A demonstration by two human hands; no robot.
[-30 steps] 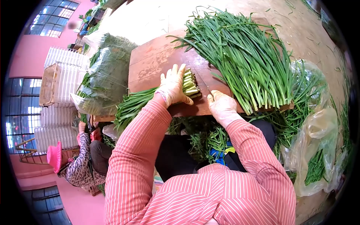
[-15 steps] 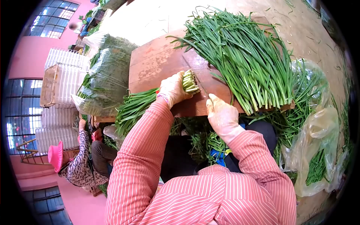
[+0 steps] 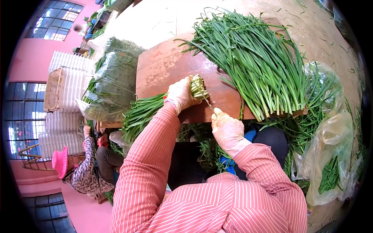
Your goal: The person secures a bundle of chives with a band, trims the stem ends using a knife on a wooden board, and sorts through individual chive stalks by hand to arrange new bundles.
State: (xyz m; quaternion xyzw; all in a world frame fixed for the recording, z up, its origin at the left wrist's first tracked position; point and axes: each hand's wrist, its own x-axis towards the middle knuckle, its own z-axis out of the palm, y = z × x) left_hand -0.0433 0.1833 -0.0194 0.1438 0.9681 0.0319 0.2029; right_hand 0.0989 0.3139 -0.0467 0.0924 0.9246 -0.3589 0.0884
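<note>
My gloved left hand (image 3: 182,94) is wrapped round a bunch of green stalks (image 3: 144,112) lying on the wooden board (image 3: 163,66). The pale cut ends stick out on the right side of that hand, and the leaves trail off to the left. My gloved right hand (image 3: 227,128) is closed on a thin knife (image 3: 206,101) at the board's near edge. Its blade points up and left, close against the stalk ends. A large pile of green stalks (image 3: 252,62) covers the right part of the board.
Left of the board stands a plastic-wrapped bundle of greens (image 3: 112,85), with stacked white crates (image 3: 74,93) beyond. A person in a pink hat (image 3: 60,162) sits at the lower left. Clear plastic bags (image 3: 330,143) with greens lie at the right.
My left hand went from spread fingers on the bunch to a grip round it. My right hand has moved slightly left, bringing the blade to the stalk ends.
</note>
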